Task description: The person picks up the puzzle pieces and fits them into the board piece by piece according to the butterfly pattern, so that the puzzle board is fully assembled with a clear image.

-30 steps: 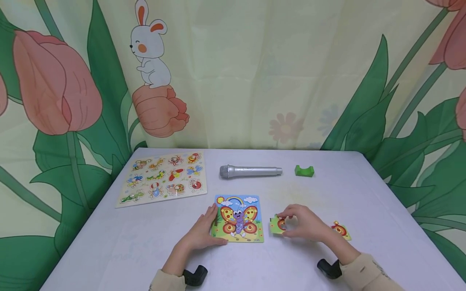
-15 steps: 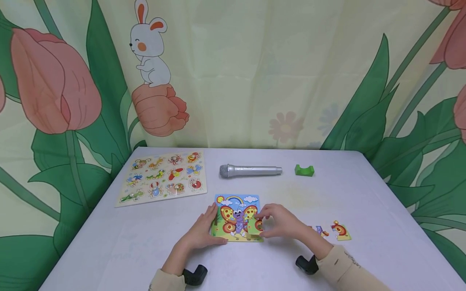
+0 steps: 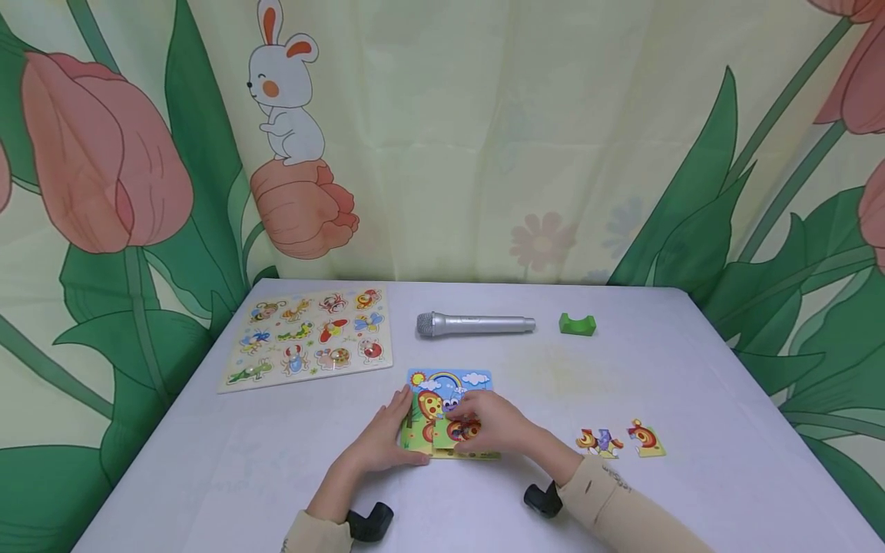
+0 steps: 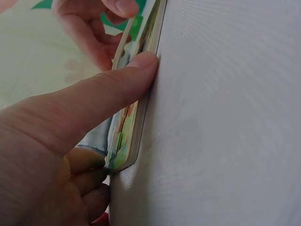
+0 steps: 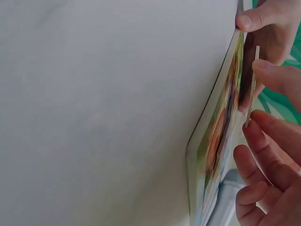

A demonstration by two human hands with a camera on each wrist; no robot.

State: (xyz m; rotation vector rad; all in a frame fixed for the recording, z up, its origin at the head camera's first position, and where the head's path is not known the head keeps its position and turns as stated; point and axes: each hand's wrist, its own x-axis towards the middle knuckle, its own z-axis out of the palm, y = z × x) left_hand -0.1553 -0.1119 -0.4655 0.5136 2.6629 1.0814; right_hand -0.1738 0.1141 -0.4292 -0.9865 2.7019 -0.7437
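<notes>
A small butterfly jigsaw board (image 3: 419,443) lies on the table in front of the person. My left hand (image 3: 379,438) holds its near left corner, thumb (image 4: 136,70) on the front edge and fingers along the left side. Over the board, my right hand (image 3: 494,424) pinches a flat green puzzle piece (image 3: 442,436) with a red ringed pattern between thumb and fingers. In the right wrist view the puzzle piece (image 5: 252,92) shows edge-on, apart from the board's surface. The piece and right hand hide part of the butterfly.
Two loose puzzle pieces, a purple one (image 3: 606,443) and a red-and-green one (image 3: 646,438), lie on the right. Behind are a silver microphone (image 3: 477,325), a green curved block (image 3: 577,325) and an insect puzzle board (image 3: 276,359). A printed curtain (image 3: 442,153) hangs beyond the table.
My right hand has carried the green puzzle piece leftward from the table beside the board to over its middle, uncovering the loose pieces at right. My left hand has stayed in place.
</notes>
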